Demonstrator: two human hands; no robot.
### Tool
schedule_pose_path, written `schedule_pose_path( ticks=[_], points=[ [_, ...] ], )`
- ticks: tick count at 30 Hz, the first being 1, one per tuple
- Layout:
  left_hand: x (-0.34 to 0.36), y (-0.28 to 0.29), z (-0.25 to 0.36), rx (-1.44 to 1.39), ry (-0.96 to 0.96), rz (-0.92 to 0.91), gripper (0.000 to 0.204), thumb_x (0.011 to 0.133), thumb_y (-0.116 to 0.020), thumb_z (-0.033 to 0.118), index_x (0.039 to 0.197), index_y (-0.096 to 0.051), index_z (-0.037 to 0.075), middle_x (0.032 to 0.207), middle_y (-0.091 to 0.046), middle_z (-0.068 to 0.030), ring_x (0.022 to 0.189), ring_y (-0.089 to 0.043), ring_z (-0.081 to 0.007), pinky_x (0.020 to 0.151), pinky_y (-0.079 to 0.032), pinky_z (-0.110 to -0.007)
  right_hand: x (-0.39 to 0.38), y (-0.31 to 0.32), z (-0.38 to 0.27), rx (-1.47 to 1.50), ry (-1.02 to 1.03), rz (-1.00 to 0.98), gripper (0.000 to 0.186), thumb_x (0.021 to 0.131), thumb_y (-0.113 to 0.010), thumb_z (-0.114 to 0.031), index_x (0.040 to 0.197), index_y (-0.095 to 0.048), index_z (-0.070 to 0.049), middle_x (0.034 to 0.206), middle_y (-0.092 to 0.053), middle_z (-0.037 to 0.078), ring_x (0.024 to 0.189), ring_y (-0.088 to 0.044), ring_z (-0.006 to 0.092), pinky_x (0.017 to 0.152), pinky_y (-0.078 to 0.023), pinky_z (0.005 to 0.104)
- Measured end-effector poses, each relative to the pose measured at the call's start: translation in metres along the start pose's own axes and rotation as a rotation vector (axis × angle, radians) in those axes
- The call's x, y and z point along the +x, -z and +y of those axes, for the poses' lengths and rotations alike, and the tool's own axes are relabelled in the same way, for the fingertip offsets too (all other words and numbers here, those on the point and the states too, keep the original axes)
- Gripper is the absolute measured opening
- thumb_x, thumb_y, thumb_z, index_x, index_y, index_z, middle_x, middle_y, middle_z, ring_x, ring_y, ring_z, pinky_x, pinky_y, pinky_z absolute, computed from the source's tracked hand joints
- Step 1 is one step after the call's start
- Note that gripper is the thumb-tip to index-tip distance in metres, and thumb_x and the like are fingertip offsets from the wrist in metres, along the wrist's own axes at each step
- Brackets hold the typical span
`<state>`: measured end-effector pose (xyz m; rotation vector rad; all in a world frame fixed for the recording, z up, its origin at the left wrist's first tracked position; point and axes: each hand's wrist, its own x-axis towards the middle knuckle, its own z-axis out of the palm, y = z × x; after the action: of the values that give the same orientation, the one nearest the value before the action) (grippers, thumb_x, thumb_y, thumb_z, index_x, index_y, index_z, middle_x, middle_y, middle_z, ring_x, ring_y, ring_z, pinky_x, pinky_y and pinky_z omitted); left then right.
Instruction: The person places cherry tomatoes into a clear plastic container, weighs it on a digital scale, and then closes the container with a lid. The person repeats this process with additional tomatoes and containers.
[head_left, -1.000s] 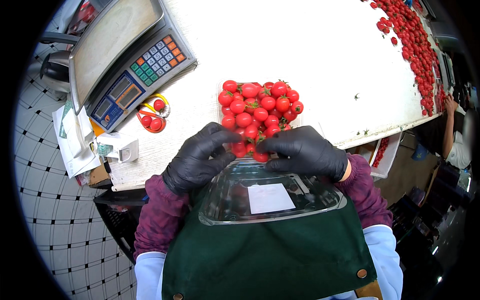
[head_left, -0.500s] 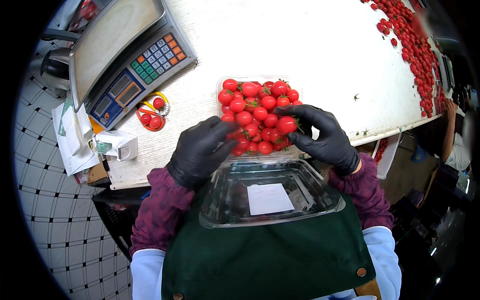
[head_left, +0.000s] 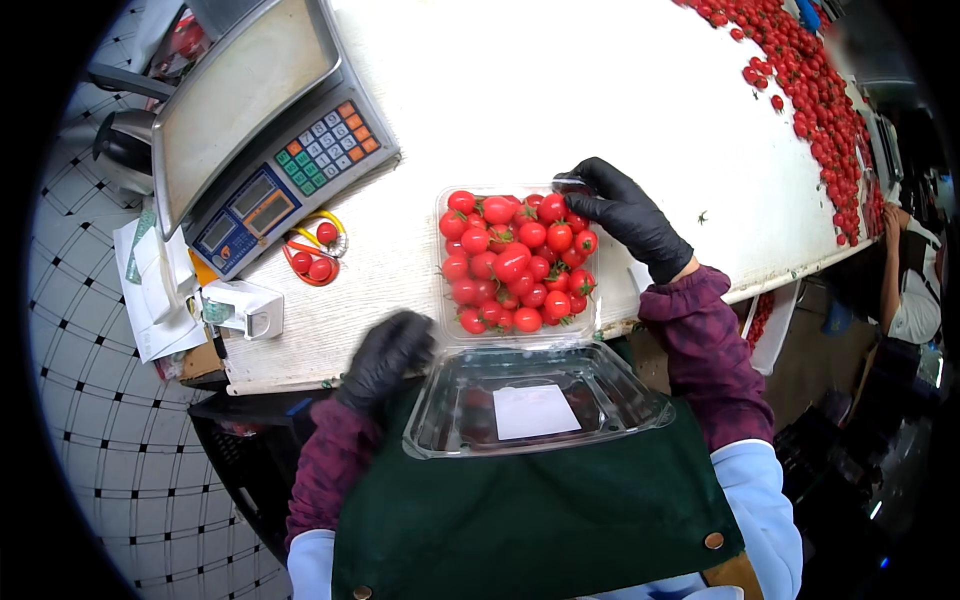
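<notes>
- The far right corner of a clear plastic box [head_left: 449, 322] is clamped between thumb and fingers of the black-gloved right hand [head_left: 632, 222].
- The left hand [head_left: 388, 360], also gloved, is blurred near the box's near left corner; whether its fingers are together cannot be told.
- The box is filled with red cherry tomatoes [head_left: 512, 262] and set near the front edge of a white table [head_left: 480, 90].
- Its clear lid [head_left: 468, 402], marked by a white label [head_left: 537, 411], is opened toward a green apron [head_left: 540, 520].
- At left, a scale [head_left: 275, 185] is placed; at far right, more tomatoes [head_left: 800, 110] are heaped.
</notes>
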<state>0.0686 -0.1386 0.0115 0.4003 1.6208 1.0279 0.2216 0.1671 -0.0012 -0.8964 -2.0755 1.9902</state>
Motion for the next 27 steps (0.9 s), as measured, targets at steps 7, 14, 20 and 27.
schedule_pose_path(
  ticks=[7,14,20,27],
  points=[
    [-0.006,-0.015,0.016,-0.568,-0.107,0.014,0.018,0.091,-0.05,0.021,0.094,-0.054,0.003,0.085,-0.055,-0.0006,0.079,-0.051,-0.008,0.071,-0.045,-0.024,0.019,-0.006,-0.031,0.106,-0.17,-0.001,0.017,0.083,-0.063,-0.022,0.082,-0.053,-0.008,0.075,-0.051,-0.002,0.07,-0.049,0.0076,0.059,-0.041,0.0222],
    [0.001,0.051,0.093,-1.273,-0.577,-0.033,0.042,0.09,-0.046,0.041,0.11,-0.056,0.005,0.105,-0.057,-0.0125,0.097,-0.056,-0.0254,0.085,-0.045,-0.04,0.06,-0.054,-0.106,0.468,0.017,0.096,0.018,0.084,-0.061,-0.021,0.082,-0.048,-0.009,0.08,-0.05,0.001,0.076,-0.054,0.0119,0.063,-0.052,0.0322],
    [0.035,0.092,0.086,-1.447,-0.901,-0.055,0.045,0.094,-0.037,0.037,0.119,-0.052,0.002,0.123,-0.053,-0.0154,0.113,-0.05,-0.0298,0.1,-0.035,-0.046,0.113,-0.111,-0.136,0.622,0.144,0.128,0.022,0.081,-0.063,-0.018,0.085,-0.043,-0.009,0.086,-0.045,0.004,0.081,-0.053,0.0158,0.071,-0.054,0.0392],
    [0.034,0.051,0.032,-1.183,-0.493,0.165,0.046,0.094,-0.038,0.04,0.114,-0.055,0.002,0.11,-0.06,-0.0158,0.099,-0.058,-0.0259,0.084,-0.046,-0.037,0.11,-0.119,-0.133,0.586,0.106,-0.003,0.022,0.089,-0.054,-0.024,0.105,-0.051,-0.008,0.102,-0.055,0.003,0.095,-0.053,0.0132,0.084,-0.047,0.0386]
  ],
)
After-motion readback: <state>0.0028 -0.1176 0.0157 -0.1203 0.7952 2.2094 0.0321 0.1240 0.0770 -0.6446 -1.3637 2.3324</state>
